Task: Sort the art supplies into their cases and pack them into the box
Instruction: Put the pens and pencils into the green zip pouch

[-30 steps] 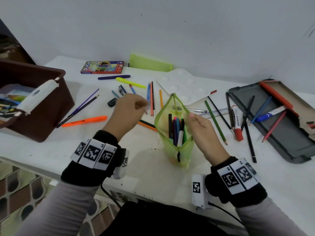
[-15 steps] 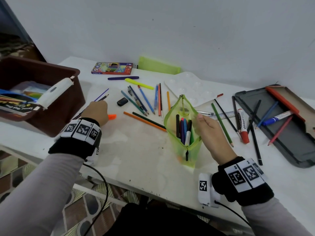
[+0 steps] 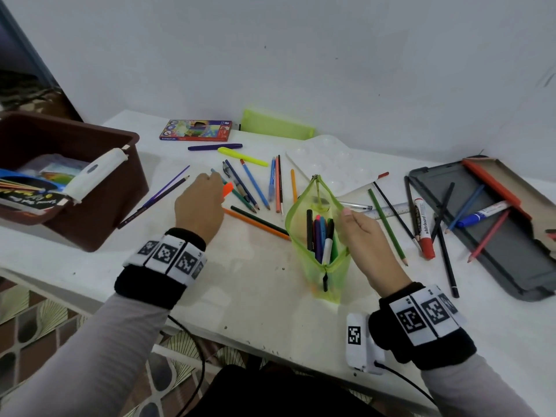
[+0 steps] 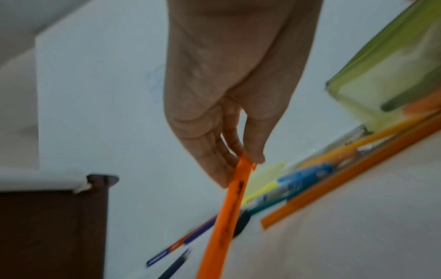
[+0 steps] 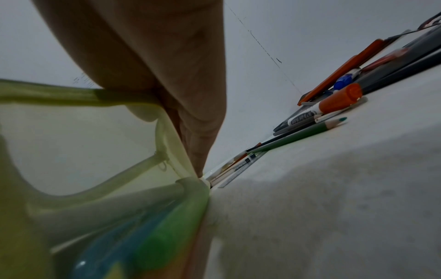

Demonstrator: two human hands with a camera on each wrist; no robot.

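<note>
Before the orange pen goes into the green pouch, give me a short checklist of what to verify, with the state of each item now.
1. Pen held: ok. The left hand pinches the orange pen at its top end.
2. Pen off the table: cannot tell; its lower end runs out of the left wrist view.
3. Pouch mouth open: ok. The green pouch gapes, unzipped.
4. Pouch steadied: ok. The right hand pinches its rim and it stands upright.
5. Room inside: ok, probably. Several pens stand in it, with space on the left.
6. Path clear: ok. Only flat pencils lie between hand and pouch.
</note>
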